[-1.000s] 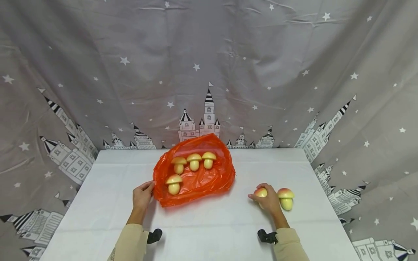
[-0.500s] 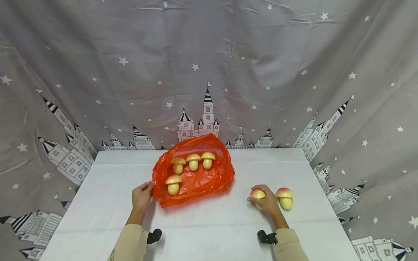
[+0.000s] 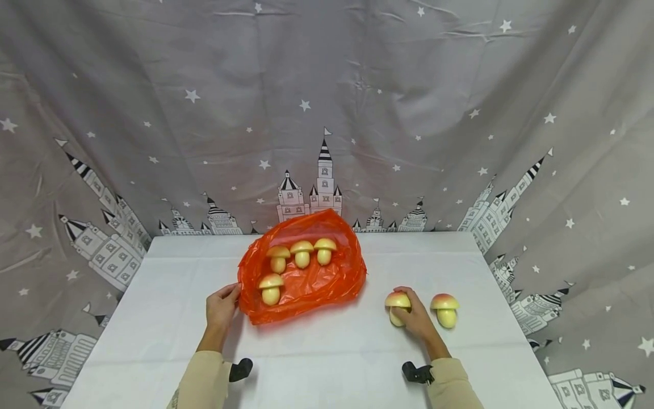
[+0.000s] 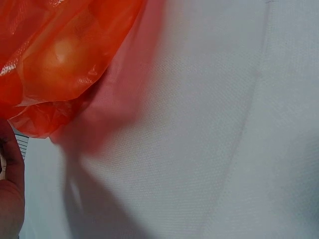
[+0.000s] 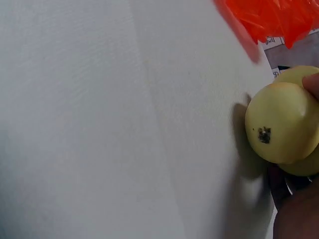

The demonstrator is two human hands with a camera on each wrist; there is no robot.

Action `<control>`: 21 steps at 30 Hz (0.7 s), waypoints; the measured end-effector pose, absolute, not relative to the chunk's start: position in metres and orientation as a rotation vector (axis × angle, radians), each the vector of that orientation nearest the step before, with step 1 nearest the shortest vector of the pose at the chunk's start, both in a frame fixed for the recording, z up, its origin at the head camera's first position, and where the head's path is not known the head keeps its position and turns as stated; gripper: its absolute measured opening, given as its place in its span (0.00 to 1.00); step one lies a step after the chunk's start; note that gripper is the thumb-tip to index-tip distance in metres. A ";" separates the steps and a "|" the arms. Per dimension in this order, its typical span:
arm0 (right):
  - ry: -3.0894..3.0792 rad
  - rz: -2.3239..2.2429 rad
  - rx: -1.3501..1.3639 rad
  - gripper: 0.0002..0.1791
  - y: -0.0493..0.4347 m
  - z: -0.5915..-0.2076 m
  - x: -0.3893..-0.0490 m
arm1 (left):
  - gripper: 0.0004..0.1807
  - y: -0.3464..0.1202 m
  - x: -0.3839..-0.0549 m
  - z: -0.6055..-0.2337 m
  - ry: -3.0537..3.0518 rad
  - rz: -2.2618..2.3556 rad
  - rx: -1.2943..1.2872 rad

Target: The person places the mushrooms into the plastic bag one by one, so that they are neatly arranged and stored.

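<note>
A crumpled red plastic bag [image 3: 322,292] lies spread with its mouth open. Inside are several yellow toy mushrooms, one of them a front mushroom [image 3: 271,288] near the bag's left side. My left hand [image 3: 222,307] pinches the left rim of the bag; in the left wrist view only part of that hand [image 4: 11,199] shows. To the right, my right hand [image 3: 418,315] grips a yellow toy mushroom [image 3: 397,300] with a reddish cap. The right wrist view shows the dark-marked stem end of this mushroom [image 5: 279,124], between finger and thumb.
Another red-capped mushroom [image 3: 445,309] stands just right of my right hand. All rests on a white-covered table [image 3: 327,369]. A grey curtain [image 3: 409,85] with stars and castles hangs behind and along both sides.
My right hand has shifted slightly left with the mushroom, and more of its cap now shows past the fingers. The left hand and the bag stay in place.
</note>
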State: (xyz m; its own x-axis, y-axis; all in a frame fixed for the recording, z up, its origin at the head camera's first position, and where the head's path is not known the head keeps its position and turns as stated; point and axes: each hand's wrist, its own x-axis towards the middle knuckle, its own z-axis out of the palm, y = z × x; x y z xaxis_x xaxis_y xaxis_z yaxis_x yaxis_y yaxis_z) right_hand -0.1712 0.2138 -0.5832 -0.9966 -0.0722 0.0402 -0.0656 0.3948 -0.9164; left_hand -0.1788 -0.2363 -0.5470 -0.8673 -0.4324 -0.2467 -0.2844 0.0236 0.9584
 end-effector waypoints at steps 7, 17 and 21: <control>2.625 -1.784 -0.110 0.25 0.206 -0.578 -0.176 | 0.20 -0.238 -0.177 -0.545 -2.157 -1.983 0.753; 2.594 -1.804 -0.024 0.26 0.190 -0.547 -0.177 | 0.21 -0.235 -0.176 -0.543 -2.130 -2.016 0.756; 2.615 -1.785 -0.071 0.26 0.179 -0.521 -0.169 | 0.20 -0.235 -0.175 -0.543 -2.131 -2.003 0.755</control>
State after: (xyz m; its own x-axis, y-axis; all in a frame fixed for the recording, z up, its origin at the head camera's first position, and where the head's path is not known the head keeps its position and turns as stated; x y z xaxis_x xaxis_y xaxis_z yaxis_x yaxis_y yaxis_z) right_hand -0.1694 0.1790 -0.5215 -0.9987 -0.0227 0.0459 -0.0510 0.3636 -0.9302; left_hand -0.1747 -0.2346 -0.5432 -0.8682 -0.4317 -0.2448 -0.2710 -0.0009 0.9626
